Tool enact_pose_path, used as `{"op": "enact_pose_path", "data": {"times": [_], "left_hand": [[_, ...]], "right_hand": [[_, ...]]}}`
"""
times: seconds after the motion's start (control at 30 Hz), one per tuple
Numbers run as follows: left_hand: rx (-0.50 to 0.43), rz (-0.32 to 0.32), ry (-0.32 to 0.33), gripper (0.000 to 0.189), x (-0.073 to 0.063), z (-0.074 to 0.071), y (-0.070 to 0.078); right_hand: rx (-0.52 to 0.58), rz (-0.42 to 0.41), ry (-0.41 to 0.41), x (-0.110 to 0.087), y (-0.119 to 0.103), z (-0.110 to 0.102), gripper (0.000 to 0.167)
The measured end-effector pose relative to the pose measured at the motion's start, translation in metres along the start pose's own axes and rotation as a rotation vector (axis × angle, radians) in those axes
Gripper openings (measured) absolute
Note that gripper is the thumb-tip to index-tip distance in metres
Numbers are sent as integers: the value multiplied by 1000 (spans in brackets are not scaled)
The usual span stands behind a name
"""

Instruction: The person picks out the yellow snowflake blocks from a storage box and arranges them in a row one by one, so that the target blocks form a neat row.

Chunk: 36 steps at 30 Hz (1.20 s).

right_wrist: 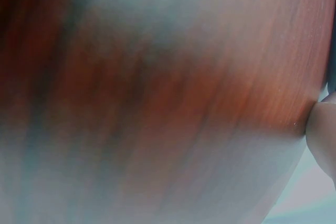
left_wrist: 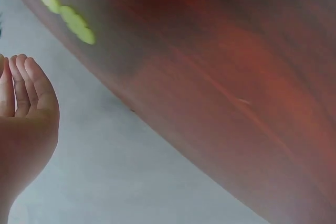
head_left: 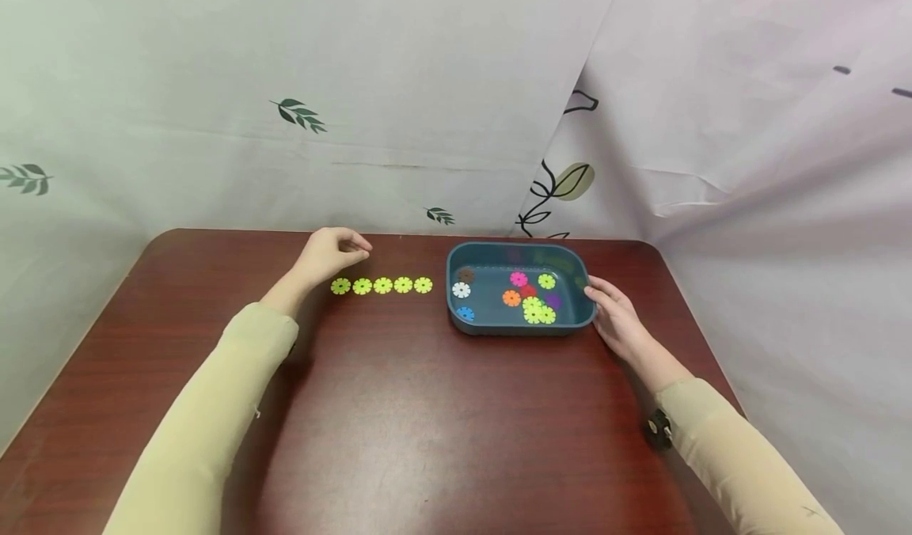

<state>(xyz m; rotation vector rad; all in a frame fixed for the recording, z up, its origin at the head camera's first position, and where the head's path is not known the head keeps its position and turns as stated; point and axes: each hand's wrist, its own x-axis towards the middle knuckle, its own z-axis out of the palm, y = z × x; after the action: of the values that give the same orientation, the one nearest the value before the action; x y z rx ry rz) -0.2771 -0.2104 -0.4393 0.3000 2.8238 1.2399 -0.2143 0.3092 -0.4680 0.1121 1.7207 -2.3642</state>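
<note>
In the head view, a row of several yellow-green snowflake discs [head_left: 383, 286] lies on the table. My left hand [head_left: 330, 255] hovers over the left end of the row, thumb and fingers bent loosely with a gap between them and nothing visible in them. The left wrist view shows that hand [left_wrist: 31, 98] at its left edge, with the discs [left_wrist: 77, 24] blurred above. To the right of the row stands a dark blue plastic tray [head_left: 499, 330]. My right hand [head_left: 618, 321] grips its right rim, thumb on the edge and fingers along the outer wall.
Inside the tray lie loose snowflake discs: white [head_left: 461, 290], blue [head_left: 465, 313], brown [head_left: 465, 275], orange [head_left: 511, 298], pink [head_left: 518, 279], red, purple and several yellow-green ones [head_left: 533, 313]. A patterned cloth [head_left: 399, 123] hangs behind the reddish-brown table [head_left: 399, 424].
</note>
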Motion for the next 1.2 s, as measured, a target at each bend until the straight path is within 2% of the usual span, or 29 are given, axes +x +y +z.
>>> {"op": "enact_pose_path", "data": {"times": [0.47, 0.67, 0.83, 1.03, 1.2], "left_hand": [[-110, 72, -15, 21, 20, 25, 53], [-165, 90, -41, 20, 25, 44, 75], [-186, 132, -61, 17, 31, 63, 91], [-197, 181, -102, 15, 35, 86, 114], [-192, 181, -146, 16, 37, 106, 130]], "right_hand": [[-33, 11, 12, -1, 0, 1, 24], [-36, 14, 21, -2, -1, 2, 25], [-42, -2, -3, -1, 2, 0, 26], [-39, -5, 11, -1, 1, 1, 26], [-28, 11, 26, -1, 0, 2, 27]]}}
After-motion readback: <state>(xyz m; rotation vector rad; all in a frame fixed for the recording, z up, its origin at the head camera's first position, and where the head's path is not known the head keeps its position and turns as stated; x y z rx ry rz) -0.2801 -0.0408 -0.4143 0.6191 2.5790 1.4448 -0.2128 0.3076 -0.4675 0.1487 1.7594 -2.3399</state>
